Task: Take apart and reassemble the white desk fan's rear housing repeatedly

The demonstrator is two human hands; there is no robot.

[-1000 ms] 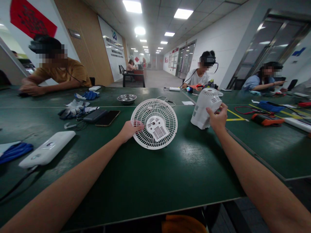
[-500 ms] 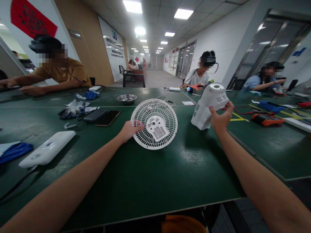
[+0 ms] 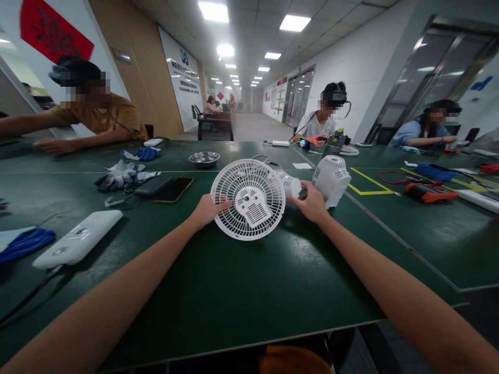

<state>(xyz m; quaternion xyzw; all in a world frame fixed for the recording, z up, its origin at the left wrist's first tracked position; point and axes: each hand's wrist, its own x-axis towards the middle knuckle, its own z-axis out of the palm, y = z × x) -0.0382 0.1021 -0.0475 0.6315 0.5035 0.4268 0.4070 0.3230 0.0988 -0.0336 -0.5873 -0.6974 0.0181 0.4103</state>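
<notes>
My left hand [image 3: 211, 209] grips a round white fan grille [image 3: 249, 235] by its left rim, the thumb lying over the spokes. The grille is tilted up with its vented centre plate facing me. My right hand [image 3: 313, 203] is just right of the grille, its thumb and fingers around the end of a white vented housing [image 3: 291, 185]. The left part of that housing is hidden behind the grille. Close to the right hand, a white slotted plastic body [image 3: 332, 181] stands on the green table [image 3: 249, 291].
Left are a white power bank [image 3: 78, 240], a phone [image 3: 173, 190], gloves [image 3: 120, 175] and a blue bundle [image 3: 29, 244]. A metal bowl [image 3: 204, 158] stands behind the grille. Rightward lie yellow tape [image 3: 376, 192] and an orange-black meter [image 3: 429, 192]. Other people sit around the table.
My right hand has moved left to beside the grille, and the vented housing now shows there. The slotted body now stands apart from the hand. My left hand keeps its place.
</notes>
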